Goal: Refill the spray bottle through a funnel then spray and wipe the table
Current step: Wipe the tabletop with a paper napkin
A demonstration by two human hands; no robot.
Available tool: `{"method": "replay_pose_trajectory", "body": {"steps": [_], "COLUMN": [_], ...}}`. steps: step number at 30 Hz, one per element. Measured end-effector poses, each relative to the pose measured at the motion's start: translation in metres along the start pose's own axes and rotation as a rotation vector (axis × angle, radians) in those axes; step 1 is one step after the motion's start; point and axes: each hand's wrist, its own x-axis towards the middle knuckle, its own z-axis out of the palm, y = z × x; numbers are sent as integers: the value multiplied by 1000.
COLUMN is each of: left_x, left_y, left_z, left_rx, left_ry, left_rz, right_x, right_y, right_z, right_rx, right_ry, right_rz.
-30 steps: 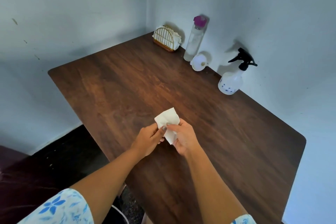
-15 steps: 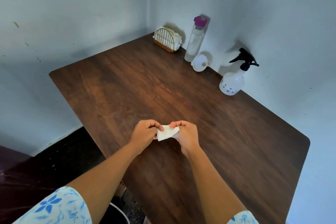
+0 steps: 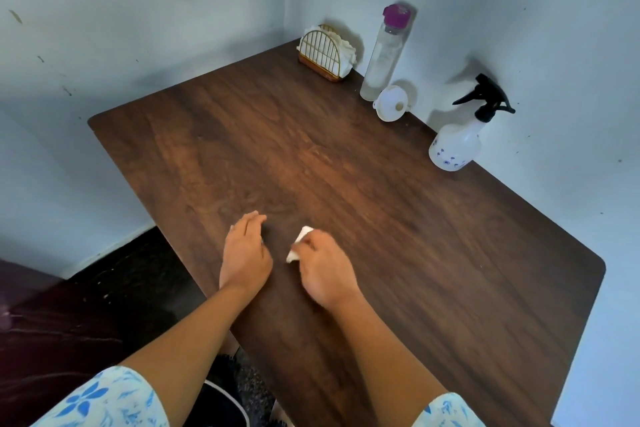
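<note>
A: The spray bottle [image 3: 453,146]?
B: Upright by the wall on the brown surface [image 3: 346,184]: white, blue flowers, black trigger head. The white funnel [image 3: 390,104] lies between it and a purple-capped clear bottle [image 3: 382,59].
A: And for wiping?
B: White folded tissue [image 3: 300,243], blurred, apparently gripped in the right hand [image 3: 322,270] near the front.

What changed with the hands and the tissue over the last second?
The left hand let go of the tissue and now lies open, fingers straight, beside it. The right hand alone holds the tissue and has lowered it toward the table. The spray bottle, funnel, clear bottle and napkin holder stayed by the wall.
</note>
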Motion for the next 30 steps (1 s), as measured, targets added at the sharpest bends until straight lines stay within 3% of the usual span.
{"method": "replay_pose_trajectory", "body": {"steps": [2, 4, 6, 10, 14, 16, 18, 22, 26, 30], "left_x": [-2, -2, 0, 1, 1, -1, -3, 1, 6, 9], "left_y": [-8, -12, -12, -15, -15, -12, -7, 6, 15, 25], "left_z": [-1, -2, -2, 4, 6, 10, 15, 24, 32, 42], "left_rx": [12, -33, -55, 83, 199, 217, 184, 114, 200, 210], "left_ry": [0, 44, 66, 21, 7, 17, 23, 34, 2, -23], "left_rz": [-44, -93, -113, -18, 62, 109, 130, 146, 277, 303], "right_x": [-7, -5, 12, 53, 37, 19, 9, 37, 70, 43], "right_y": [-6, -14, -18, 13, 51, 35, 8, -3, 48, 79], "right_z": [14, 25, 24, -1, -21, -15, -4, -1, -36, -62], "right_rx": [-28, -112, -228, -404, -292, -324, -324, -219, -206, -231], "right_ry": [-169, -235, -259, -228, -184, -166, -211, -294, -247, -148], "right_rz": [-115, -318, -390, -73, 249, 251, 140, 30, 280, 510]}}
